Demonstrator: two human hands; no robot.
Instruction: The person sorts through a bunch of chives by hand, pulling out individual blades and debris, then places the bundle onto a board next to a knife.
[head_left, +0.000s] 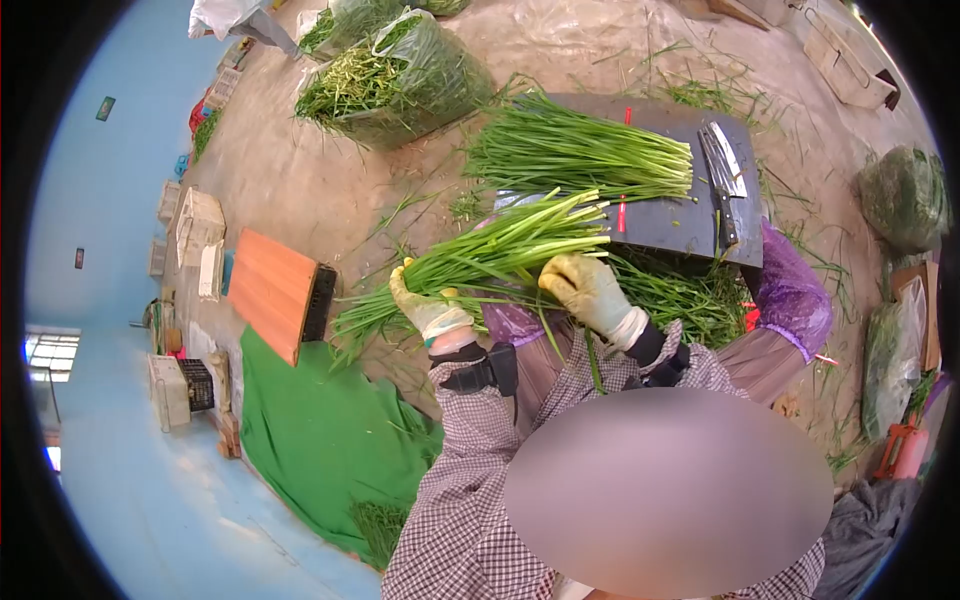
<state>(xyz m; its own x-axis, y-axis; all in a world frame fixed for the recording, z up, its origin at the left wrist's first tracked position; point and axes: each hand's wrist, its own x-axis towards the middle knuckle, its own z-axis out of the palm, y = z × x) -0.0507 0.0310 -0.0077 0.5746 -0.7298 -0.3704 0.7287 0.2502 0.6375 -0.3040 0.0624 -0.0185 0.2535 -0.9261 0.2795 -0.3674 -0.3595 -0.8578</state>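
My left hand (425, 303), in a pale yellow glove, is wrapped round a bundle of long green stalks (500, 245), whose pale ends point right toward the board. My right hand (585, 288), gloved too, is closed in a pinch at the bundle's lower right side; what its fingers hold is too small to make out. Beyond the hands, a large pile of green stalks (580, 150) lies on a dark board (670, 228). On the board's right part rest a knife (722, 190) and red strips (622, 213). More loose stalks (680, 295) lie below the board, near my lap.
A clear bag of greens (420, 90) stands beyond the board at upper left. To the left are an orange-brown panel (272, 290) and a green cloth (310, 440). Another filled bag (903, 198) and a beige crate (845, 65) are at the right.
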